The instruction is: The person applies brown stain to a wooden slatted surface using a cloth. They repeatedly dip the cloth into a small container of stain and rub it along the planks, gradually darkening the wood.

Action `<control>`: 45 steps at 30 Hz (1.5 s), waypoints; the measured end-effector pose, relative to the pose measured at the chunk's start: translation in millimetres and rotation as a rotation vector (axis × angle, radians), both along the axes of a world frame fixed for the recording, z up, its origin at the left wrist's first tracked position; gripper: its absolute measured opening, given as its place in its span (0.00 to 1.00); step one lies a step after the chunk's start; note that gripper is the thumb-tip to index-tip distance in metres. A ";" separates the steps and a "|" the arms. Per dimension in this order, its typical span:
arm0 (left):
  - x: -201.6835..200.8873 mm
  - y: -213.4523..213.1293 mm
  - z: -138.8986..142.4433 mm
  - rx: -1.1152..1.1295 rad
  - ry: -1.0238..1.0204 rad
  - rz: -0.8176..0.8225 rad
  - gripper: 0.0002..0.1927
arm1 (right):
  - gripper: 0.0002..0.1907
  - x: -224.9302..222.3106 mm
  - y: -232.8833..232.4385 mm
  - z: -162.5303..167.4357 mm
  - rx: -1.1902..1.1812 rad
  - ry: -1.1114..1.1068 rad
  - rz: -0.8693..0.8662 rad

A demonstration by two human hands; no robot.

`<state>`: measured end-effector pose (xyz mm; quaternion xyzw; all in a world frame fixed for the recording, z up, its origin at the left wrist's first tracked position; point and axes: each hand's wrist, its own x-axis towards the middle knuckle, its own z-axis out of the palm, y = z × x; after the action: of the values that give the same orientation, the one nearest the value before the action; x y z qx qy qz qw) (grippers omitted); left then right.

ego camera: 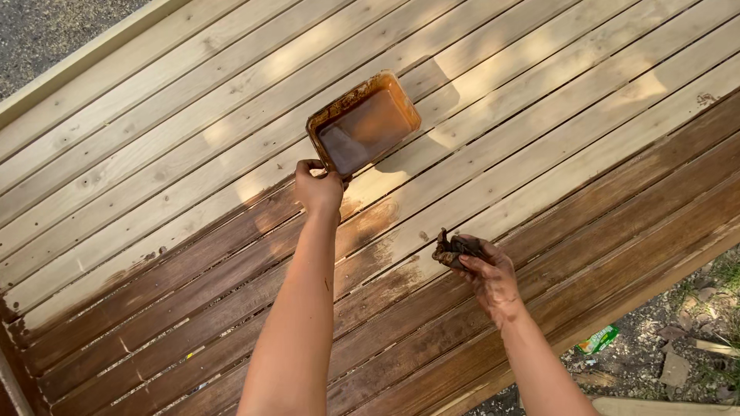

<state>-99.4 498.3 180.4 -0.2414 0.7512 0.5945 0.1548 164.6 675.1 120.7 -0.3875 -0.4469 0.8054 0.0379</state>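
The left hand [317,187] is in the middle of the frame, with the arm stretched forward. Its grip is closed on the near corner of a tray [363,123], a shallow rectangular tray that lies on the wooden deck [177,154] in the upper middle of the frame. The tray is orange-brown on its rim and holds a dark brown stain liquid, which covers the near part of its bottom. The tray sits turned at an angle to the boards, on the still pale, unstained wood.

The right hand [487,273] is in the lower right of the frame, well apart from the tray. Its fingers are pressed together around a small dark rag [455,249], which is soaked and brown. The hand itself is smeared with the same brown colour. The rag is just above or on the boards; I cannot tell if it touches them.

The deck is made of long boards that run diagonally through the frame. The lower right part is dark brown, the upper left part is pale. The border between both passes just under the left hand. In the lower right corner, beyond the deck edge, there is ground with stones and a small green piece of litter [598,339].
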 end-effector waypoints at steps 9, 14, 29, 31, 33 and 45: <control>-72.2 17.3 -22.9 0.033 0.027 0.095 0.14 | 0.26 11.8 -43.5 -31.5 0.990 -0.126 0.503; -99.2 20.2 -30.6 0.259 -0.015 0.204 0.12 | 0.26 -2.1 18.4 -32.1 1.321 -0.181 0.328; 165.6 -58.0 -106.0 -0.407 0.424 -0.282 0.22 | 0.13 25.2 -107.0 -79.4 1.583 0.318 0.743; 207.4 -69.1 -117.2 -0.473 0.360 -0.324 0.21 | 0.13 36.3 -62.7 -89.6 1.672 0.265 0.769; 234.3 -72.9 -131.4 -0.519 0.437 -0.337 0.23 | 0.20 38.8 11.5 -95.5 1.723 0.100 0.774; 266.4 -78.8 -179.4 -0.668 0.513 -0.317 0.24 | 0.24 23.6 -114.1 -99.9 1.439 0.399 0.773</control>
<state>167.0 419.5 1.1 -0.0046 0.9437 0.3290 -0.0338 188.2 561.0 20.8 0.0611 -0.9376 0.3339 0.0754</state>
